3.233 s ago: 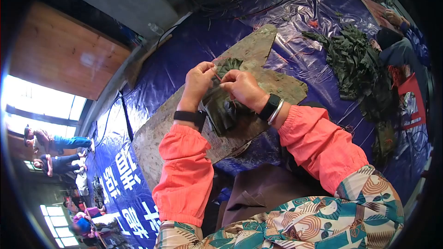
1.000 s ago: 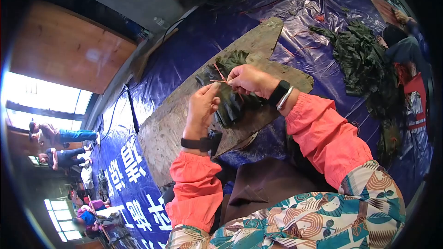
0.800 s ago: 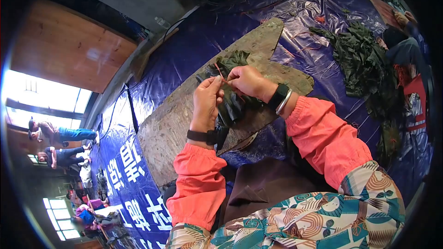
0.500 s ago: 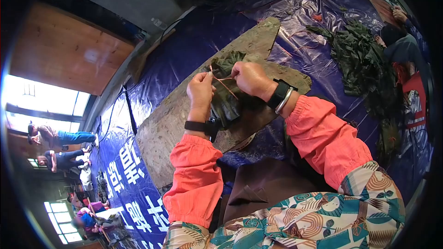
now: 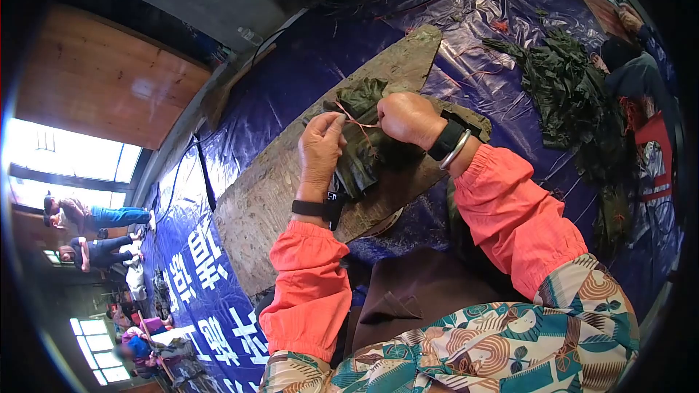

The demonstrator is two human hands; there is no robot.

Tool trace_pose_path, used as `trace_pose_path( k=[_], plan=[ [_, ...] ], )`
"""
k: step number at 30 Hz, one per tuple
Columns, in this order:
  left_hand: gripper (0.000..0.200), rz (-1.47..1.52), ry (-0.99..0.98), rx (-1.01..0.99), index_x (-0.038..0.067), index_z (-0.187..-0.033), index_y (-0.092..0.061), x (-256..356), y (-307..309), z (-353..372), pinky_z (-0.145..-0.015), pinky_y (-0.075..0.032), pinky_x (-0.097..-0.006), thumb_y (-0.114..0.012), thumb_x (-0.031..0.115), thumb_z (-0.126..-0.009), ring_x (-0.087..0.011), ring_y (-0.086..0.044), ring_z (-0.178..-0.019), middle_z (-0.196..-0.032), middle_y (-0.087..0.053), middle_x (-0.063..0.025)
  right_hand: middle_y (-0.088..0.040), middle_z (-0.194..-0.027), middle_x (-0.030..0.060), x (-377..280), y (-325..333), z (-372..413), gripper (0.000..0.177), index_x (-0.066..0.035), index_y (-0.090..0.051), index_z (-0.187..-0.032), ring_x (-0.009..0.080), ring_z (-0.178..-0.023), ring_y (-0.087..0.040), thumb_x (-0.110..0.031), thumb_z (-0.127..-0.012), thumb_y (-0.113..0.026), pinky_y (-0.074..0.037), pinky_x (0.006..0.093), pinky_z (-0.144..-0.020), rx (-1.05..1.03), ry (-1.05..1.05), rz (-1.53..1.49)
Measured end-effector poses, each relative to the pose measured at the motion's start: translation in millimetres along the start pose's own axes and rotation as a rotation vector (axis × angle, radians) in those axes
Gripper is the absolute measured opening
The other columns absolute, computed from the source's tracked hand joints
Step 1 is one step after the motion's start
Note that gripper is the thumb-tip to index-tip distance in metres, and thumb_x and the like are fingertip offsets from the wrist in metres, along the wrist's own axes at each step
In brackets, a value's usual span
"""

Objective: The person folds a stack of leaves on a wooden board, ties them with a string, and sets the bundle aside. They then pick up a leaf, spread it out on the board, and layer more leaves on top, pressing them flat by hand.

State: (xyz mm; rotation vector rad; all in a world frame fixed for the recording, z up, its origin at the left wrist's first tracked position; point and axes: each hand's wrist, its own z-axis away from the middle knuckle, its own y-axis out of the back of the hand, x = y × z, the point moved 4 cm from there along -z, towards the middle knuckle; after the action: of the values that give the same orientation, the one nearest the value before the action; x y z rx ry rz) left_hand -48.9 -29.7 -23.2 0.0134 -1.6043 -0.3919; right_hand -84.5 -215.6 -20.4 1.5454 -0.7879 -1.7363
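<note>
Close in front of the person, a bundle of dark green leaves (image 5: 362,162) lies on a rough, grey-brown slab that serves as the surface (image 5: 251,207), and both hands are on it. The left hand (image 5: 321,147) is closed in a pinch, thumb against fingertips, grasping one end of a thin reddish string (image 5: 358,122) at the upper edge of the bundle. The right hand (image 5: 408,118) is clenched into a fist around the other end of the string and rests against the top of the leaves; a black watch and a silver bangle sit on its wrist. The string runs taut between the two hands, across the upper part of the bundle. Both forearms wear orange-pink sleeves. The surface lies on a shiny blue tarp (image 5: 291,76) printed with white characters at the lower left. Well apart to the right, a loose heap of the same leaves (image 5: 568,87) spreads over the tarp, and beside it sits another person (image 5: 635,73) in dark clothes. Far off at the left edge, two people (image 5: 87,233) bend over.
</note>
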Motion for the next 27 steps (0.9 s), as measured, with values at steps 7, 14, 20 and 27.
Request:
trace_pose_path(
  k=[7,14,20,27],
  plan=[
    [0.019,0.253,0.111,-0.243,0.005,-0.103,-0.063,5.1,-12.1,-2.3,-0.052,-0.046,-0.0188,-0.061,0.022,-0.094,-0.0088,-0.061,-0.065,-0.088,-0.066,-0.0035,-0.067,-0.094,0.0226,-3.3,2.3,2.2,0.023,0.001,-0.071,-0.087,0.0378,-0.094,-0.065,-0.015,-0.075,-0.059,-0.052,0.0432,-0.079,-0.014,-0.016,0.022],
    [0.018,0.297,0.200,-0.301,0.007,-0.103,-0.061,1.2,-16.6,-7.8,-0.053,-0.050,-0.0212,-0.060,0.023,-0.094,-0.0112,-0.062,-0.065,-0.083,-0.064,-0.0034,-0.067,-0.091,0.0227,-1.3,1.9,2.2,0.022,0.001,-0.071,-0.086,0.0380,-0.091,-0.065,-0.013,-0.074,-0.060,-0.052,0.0435,-0.078,0.019,-0.013,0.019],
    [0.017,0.132,0.179,-0.360,0.006,-0.101,-0.060,-1.3,-20.4,-10.7,-0.052,-0.050,-0.0209,-0.060,0.022,-0.094,-0.0100,-0.061,-0.061,-0.078,-0.062,-0.0020,-0.067,-0.090,0.0230,1.2,2.1,1.6,0.020,0.001,-0.070,-0.083,0.0381,-0.090,-0.066,-0.013,-0.074,-0.060,-0.053,0.0442,-0.075,0.109,0.033,0.097],
    [0.020,0.030,0.215,-0.339,0.004,-0.103,-0.060,10.4,-19.9,-8.3,-0.055,-0.049,-0.0192,-0.060,0.022,-0.094,-0.0080,-0.059,-0.063,-0.078,-0.062,-0.0016,-0.063,-0.079,0.0132,0.3,8.7,-2.5,0.007,-0.009,-0.066,-0.079,0.0338,-0.079,-0.063,-0.007,-0.075,-0.062,-0.049,0.0420,-0.068,0.319,0.368,-0.074]
  ],
)
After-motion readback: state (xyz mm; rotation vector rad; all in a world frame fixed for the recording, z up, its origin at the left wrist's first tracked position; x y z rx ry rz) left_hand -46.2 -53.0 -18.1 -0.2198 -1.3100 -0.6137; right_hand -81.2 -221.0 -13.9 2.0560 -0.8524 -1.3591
